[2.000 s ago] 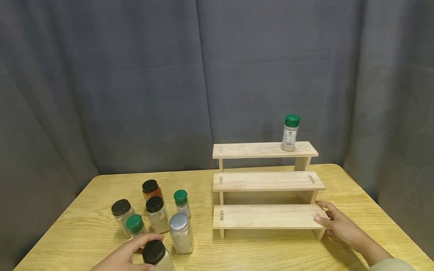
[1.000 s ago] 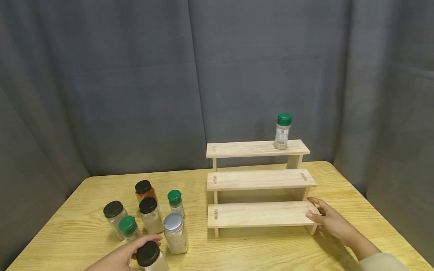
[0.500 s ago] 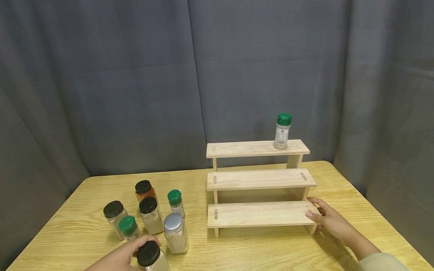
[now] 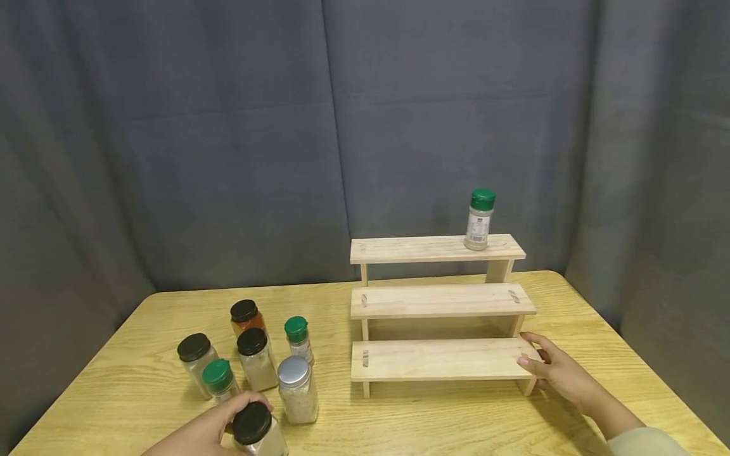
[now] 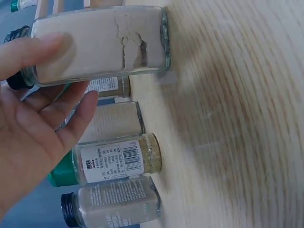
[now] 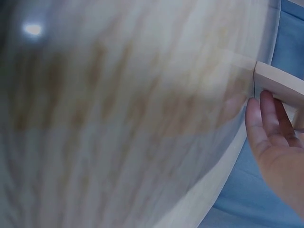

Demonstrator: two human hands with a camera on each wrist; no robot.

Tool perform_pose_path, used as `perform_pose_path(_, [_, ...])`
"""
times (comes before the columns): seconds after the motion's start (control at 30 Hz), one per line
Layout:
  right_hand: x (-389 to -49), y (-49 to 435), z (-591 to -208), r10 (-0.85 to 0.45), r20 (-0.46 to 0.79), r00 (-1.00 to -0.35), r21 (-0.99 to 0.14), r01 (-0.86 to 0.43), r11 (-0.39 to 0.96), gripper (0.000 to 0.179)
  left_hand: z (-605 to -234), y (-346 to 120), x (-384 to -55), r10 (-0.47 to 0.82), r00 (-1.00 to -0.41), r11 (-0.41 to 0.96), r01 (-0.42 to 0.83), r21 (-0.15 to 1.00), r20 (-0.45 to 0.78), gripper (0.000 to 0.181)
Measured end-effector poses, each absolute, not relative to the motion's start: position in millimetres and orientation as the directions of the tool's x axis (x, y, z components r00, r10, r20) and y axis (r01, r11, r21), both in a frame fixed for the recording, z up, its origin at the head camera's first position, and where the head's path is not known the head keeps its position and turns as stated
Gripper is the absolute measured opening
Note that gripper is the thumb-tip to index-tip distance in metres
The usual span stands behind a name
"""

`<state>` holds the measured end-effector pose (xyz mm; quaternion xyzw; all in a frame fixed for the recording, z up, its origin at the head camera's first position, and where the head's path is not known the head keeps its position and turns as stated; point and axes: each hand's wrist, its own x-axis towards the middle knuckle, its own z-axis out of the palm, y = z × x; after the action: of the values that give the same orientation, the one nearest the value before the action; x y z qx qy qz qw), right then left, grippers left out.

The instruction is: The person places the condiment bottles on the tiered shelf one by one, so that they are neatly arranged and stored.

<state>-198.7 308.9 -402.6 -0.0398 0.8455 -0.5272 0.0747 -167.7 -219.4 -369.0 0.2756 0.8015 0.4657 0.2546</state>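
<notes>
My left hand (image 4: 219,421) grips a square glass jar (image 5: 102,45) of pale powder near its black lid (image 4: 252,423). In the left wrist view the thumb lies across the glass and the fingers reach behind. Whether the jar's base touches the table cannot be told. At the right of the head view, my right hand (image 4: 561,377) holds the end of the lowest board of a three-step wooden rack (image 4: 439,360). Its thumb is on top and its fingers lie against the end piece (image 6: 275,83). A green-capped spice bottle (image 4: 479,221) stands on the rack's top board.
Left of the rack stand a silver-lidded jar (image 4: 299,396), a small green-capped bottle (image 4: 299,342), an orange-filled jar (image 4: 248,322), two more black-lidded jars and another green-capped bottle (image 4: 219,380). Grey curtains (image 4: 239,139) hang behind the wooden table (image 4: 342,437).
The head view has shifted slightly. Both hands keep their holds, and the jars and rack stay in the same places relative to one another.
</notes>
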Motion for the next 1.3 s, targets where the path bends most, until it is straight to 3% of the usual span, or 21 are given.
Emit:
perform_pose_path(0.27, [-200.0, 309.1, -403.1, -0.163, -0.077, -0.984, -0.904, 0.000, 0.428, 0.064, -369.1, -216.7, -163.9, 0.612, -0.778, 0.468, 0.210, 0.858, -0.143, 0.059])
perform_pose_path(0.63, [-201.4, 308.9, -404.9, -0.150, -0.102, -0.983, -0.912, 0.032, 0.408, 0.065, -377.3, -217.2, -164.4, 0.636, -0.768, 0.418, 0.252, 0.872, -0.083, 0.052])
perform_pose_path(0.7, [-201.2, 308.9, -404.6, -0.141, -0.108, -0.984, -0.909, 0.040, 0.416, 0.065, -378.0, -217.1, -164.8, 0.656, -0.752, 0.397, 0.271, 0.877, -0.065, 0.051])
perform_pose_path(0.9, [-201.1, 309.2, -404.3, -0.129, -0.116, -0.985, -0.911, 0.053, 0.410, 0.066, -383.6, -216.1, -167.1, 0.755, -0.632, 0.233, 0.509, 0.828, 0.176, 0.050])
perform_pose_path(1.3, [-200.8, 309.2, -403.9, -0.133, -0.118, -0.984, -0.903, 0.051, 0.428, 0.065, -384.7, -205.9, -161.6, 0.729, -0.625, 0.196, 0.584, 0.788, 0.281, 0.049])
